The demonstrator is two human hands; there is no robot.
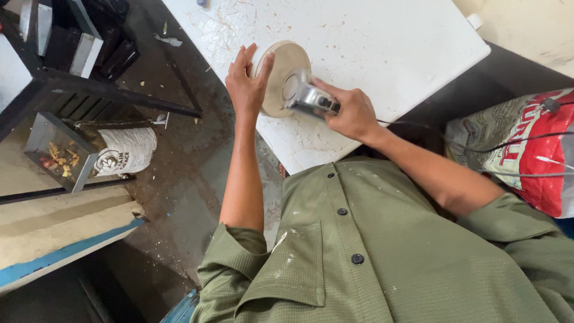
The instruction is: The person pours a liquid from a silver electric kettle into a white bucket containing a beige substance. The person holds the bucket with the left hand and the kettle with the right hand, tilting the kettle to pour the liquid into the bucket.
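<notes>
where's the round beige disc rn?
Head view, upper centre: the round beige disc lies at the white table's near edge, between the left hand and the right hand holding a metal tool.

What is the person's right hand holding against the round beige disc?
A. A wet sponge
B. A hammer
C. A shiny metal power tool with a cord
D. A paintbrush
C: the right hand grips a shiny metal tool pressed to the disc, with a black cord trailing off to the side, while the left hand steadies the disc's edge on the white table.
</notes>
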